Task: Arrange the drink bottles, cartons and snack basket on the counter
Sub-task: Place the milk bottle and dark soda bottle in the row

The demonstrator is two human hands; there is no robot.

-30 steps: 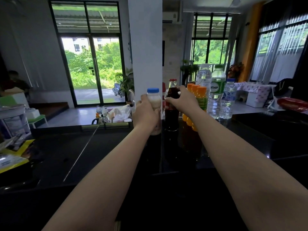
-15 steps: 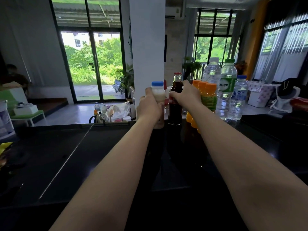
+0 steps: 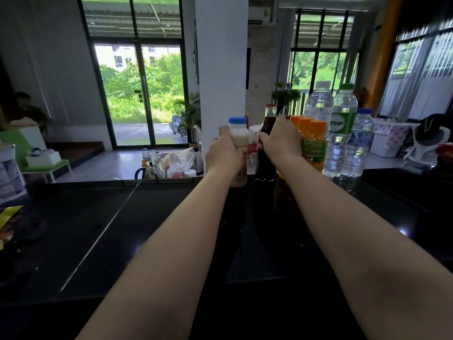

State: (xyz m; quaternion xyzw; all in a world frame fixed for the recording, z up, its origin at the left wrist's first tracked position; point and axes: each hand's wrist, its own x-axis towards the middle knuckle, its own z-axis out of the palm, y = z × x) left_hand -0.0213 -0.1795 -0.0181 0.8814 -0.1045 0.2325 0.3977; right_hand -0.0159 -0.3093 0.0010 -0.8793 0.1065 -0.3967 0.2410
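My left hand (image 3: 224,155) is wrapped around a small milky bottle with a blue cap (image 3: 237,133), standing at the far edge of the black counter (image 3: 122,229). Just right of it my right hand (image 3: 279,141) grips a dark cola glass bottle with a red cap (image 3: 266,165). Behind that hand stand orange juice bottles (image 3: 313,143), close together. Further right stand a tall clear water bottle (image 3: 318,104), a green-labelled water bottle (image 3: 342,128) and a smaller blue-capped water bottle (image 3: 358,143). No cartons or basket are in sight.
A yellow snack packet (image 3: 8,222) lies at the counter's left edge. Beyond the counter's far edge are a kettle (image 3: 149,170) and a plastic bag (image 3: 179,160). A white pillar (image 3: 220,69) rises behind the bottles. A person (image 3: 24,111) sits far left.
The view has shifted left and up slightly, so the bottles sit further right in the frame. Both hands keep their grips on the milky bottle and the cola bottle, close together.
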